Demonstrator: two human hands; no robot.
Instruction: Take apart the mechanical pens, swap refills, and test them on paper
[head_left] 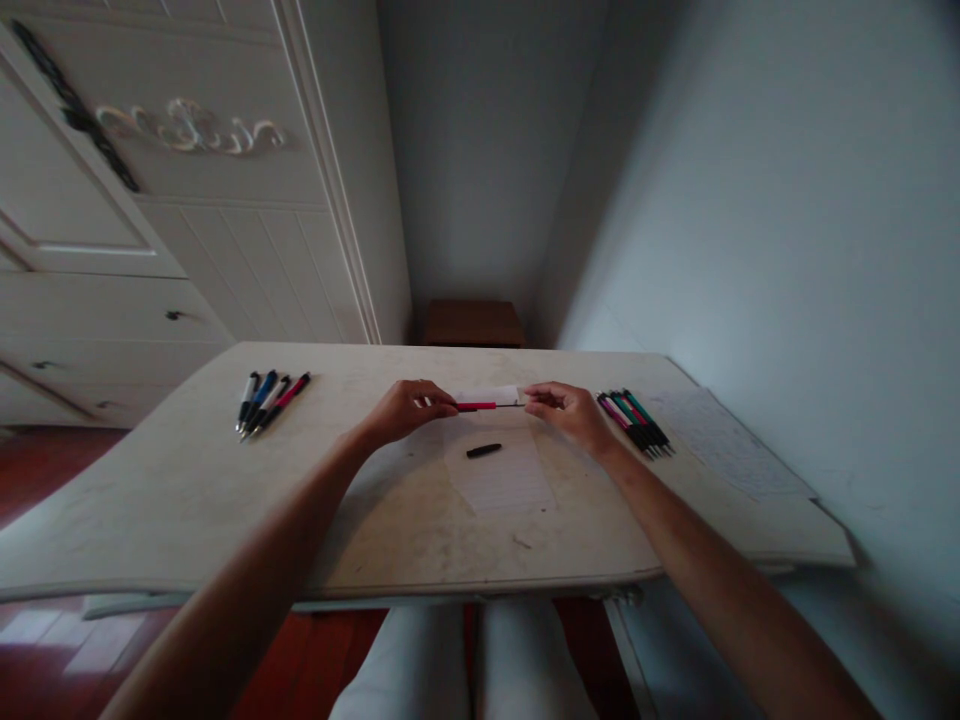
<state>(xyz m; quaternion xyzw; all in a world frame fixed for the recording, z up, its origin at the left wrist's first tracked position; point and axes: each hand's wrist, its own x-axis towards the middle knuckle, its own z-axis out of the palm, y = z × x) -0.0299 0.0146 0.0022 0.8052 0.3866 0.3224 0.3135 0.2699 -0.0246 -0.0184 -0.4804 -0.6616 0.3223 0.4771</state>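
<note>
My left hand [417,408] pinches the end of a red pen barrel [480,406], held level above a lined sheet of paper [506,480]. From the barrel's right end runs a thin dark refill [510,405], its far end between the fingertips of my right hand [564,408]. On the paper below lies a short black pen part [484,451], apart from both hands. Several pens [271,402] with white, blue and red barrels lie in a group to the left. Another group of pens [636,424], purple, pink and green with black grips, rests beside my right hand.
The white table [247,520] has worn marks on its top. Written sheets [731,440] lie at its right edge, by the wall [787,250]. A white cabinet [247,250] stands at the left, and a brown wooden piece of furniture [474,322] behind the table.
</note>
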